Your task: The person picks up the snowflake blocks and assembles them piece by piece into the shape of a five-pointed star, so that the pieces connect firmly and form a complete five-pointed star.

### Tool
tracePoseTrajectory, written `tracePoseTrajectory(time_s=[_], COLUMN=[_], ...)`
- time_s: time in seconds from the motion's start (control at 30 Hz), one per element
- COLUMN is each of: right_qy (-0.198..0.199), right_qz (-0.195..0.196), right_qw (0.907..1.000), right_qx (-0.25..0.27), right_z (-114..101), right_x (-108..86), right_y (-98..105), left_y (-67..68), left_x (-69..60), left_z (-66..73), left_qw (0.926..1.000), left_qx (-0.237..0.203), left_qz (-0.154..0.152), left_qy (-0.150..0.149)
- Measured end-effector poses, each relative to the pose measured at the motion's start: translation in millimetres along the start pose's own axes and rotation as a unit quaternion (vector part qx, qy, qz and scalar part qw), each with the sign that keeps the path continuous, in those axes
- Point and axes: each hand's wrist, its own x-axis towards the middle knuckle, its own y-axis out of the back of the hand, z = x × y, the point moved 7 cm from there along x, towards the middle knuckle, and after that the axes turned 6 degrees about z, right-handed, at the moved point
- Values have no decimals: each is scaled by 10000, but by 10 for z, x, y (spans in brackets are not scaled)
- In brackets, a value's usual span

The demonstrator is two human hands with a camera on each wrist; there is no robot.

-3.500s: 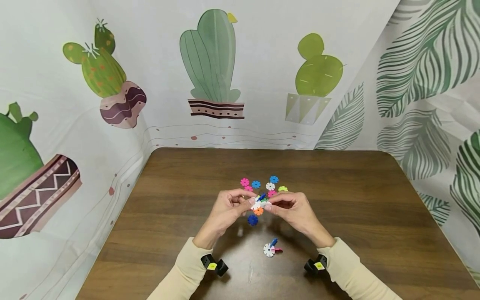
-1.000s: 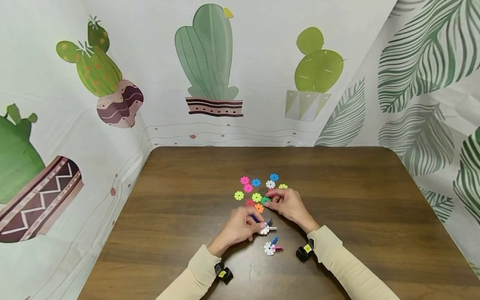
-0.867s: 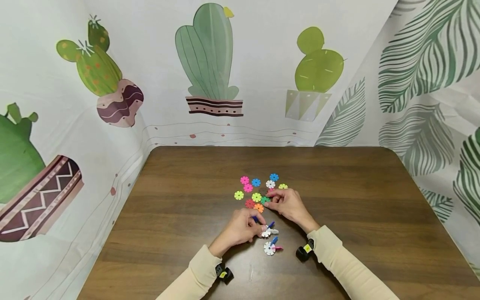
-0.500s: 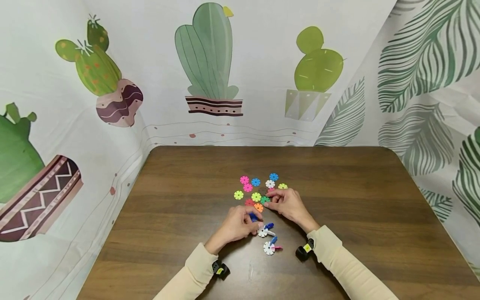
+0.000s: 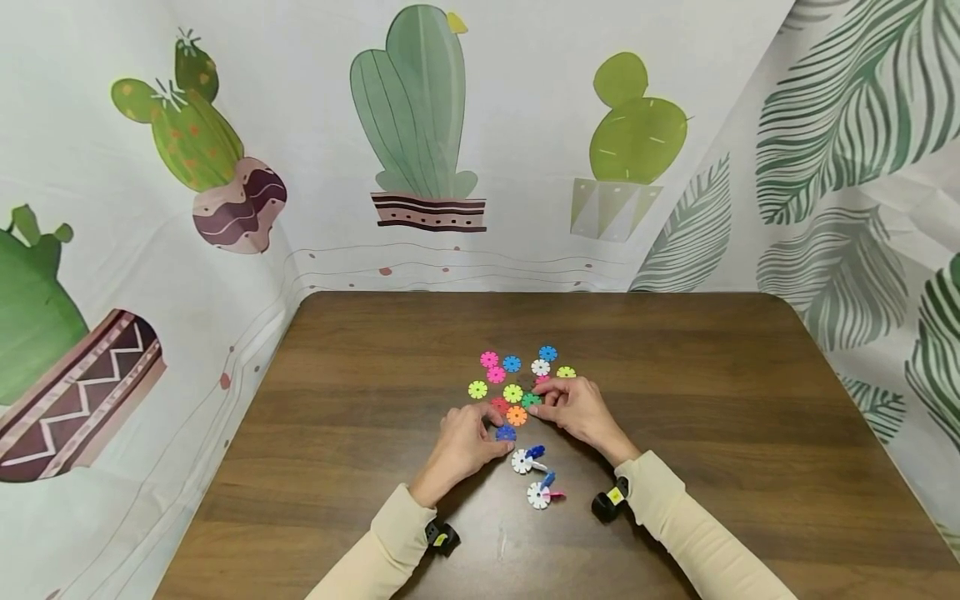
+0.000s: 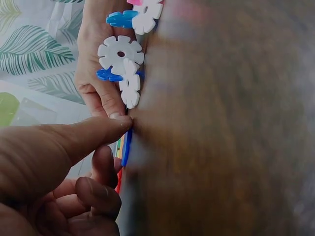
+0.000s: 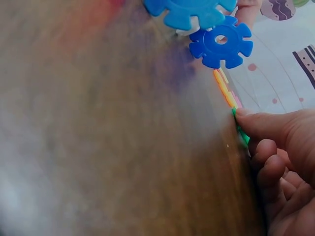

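Note:
My left hand (image 5: pixel 461 443) is at a dark blue notched disc (image 5: pixel 506 433) lying on the table, thumb and fingers at its edges. In the left wrist view that blue disc (image 6: pixel 126 147) is seen edge-on under the thumb tip. My right hand (image 5: pixel 579 412) has thumb and fingertips on a green notched disc (image 5: pixel 530 400), flat on the table; the right wrist view shows the green disc (image 7: pixel 242 132) edge-on. Between the hands stands a joined piece (image 5: pixel 521 462): a white disc with a dark blue and a white one slotted in. Nearer is another joined piece (image 5: pixel 537 496), white with blue and pink.
Beyond the hands several loose discs lie flat: orange (image 5: pixel 517 416), red (image 5: pixel 499 406), yellow (image 5: pixel 513 393), pink (image 5: pixel 489 359), light blue (image 5: pixel 548 353) and white (image 5: pixel 540 367). The brown table (image 5: pixel 360 392) ends at a patterned cloth behind.
My left hand has set the white and dark blue joined piece down beside the other one, let go, and moved to the dark blue disc. The right hand stays at the green disc.

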Motion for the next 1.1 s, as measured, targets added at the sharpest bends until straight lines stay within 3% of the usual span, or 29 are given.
tracePoseTrajectory(time_s=[0.4, 0.63, 0.8, 1.1], right_qy=[-102, 48, -1, -162], right_qz=[101, 96, -25, -139], right_qw=[9999, 9995, 9973, 9909], right_qx=[53, 312, 736, 1333], right_z=[-9, -1, 13, 34], right_x=[-54, -53, -51, -79], right_y=[19, 18, -4, 2], left_y=[26, -19, -8, 89], left_x=[10, 34, 55, 89], left_z=[63, 72, 61, 13], left_qw=[9994, 9964, 9879, 9701], left_qx=[-112, -710, -1447, -2424], left_qz=[71, -194, -214, -41], left_qy=[-330, -415, -525, 57])
